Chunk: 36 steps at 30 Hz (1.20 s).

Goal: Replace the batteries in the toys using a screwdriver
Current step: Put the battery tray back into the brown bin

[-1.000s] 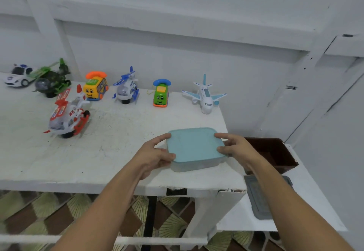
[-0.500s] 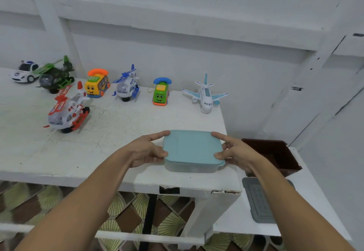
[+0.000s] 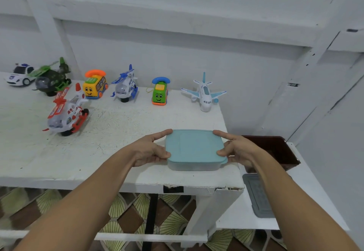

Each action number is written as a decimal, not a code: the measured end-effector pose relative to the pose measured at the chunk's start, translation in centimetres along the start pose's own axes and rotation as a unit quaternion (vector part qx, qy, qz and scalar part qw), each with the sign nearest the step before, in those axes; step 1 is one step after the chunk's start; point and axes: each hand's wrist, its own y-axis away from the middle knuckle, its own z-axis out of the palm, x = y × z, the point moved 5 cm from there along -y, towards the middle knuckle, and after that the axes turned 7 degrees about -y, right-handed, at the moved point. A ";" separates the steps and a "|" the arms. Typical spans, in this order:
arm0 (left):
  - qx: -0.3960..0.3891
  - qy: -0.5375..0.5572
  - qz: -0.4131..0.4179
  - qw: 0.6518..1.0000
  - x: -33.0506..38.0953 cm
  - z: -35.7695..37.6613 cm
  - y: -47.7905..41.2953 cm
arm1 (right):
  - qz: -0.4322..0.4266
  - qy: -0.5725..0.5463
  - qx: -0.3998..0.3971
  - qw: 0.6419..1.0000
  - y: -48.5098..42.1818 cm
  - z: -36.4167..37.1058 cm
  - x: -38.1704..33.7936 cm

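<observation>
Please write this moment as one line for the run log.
container: closed, on table | left hand: grips its left side | right hand: grips its right side | toys: untouched

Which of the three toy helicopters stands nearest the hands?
The red and white helicopter: it stands forward of the row, while the green helicopter and the blue helicopter stand back by the wall.

Home, toys [image 3: 159,93] on white table [image 3: 110,152], tiled floor [image 3: 128,211]

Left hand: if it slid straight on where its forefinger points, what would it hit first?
Probably the white toy airplane: the left hand grips the blue-lidded box, and beyond its forefinger lies bare table. Depth unclear.
</observation>
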 end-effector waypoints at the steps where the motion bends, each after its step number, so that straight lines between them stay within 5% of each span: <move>1: -0.001 -0.004 0.002 1.000 0.0 0.0 0.0 | -0.001 0.000 0.001 1.000 0.1 0.1 0.0; 19: 0.042 -0.124 0.092 0.987 2.2 4.4 0.8 | -0.145 -0.011 0.105 0.984 4.6 -2.2 2.8; 36: -0.014 -0.168 0.157 0.973 5.7 33.2 -11.9 | -0.169 0.049 0.232 0.957 11.3 -31.8 5.2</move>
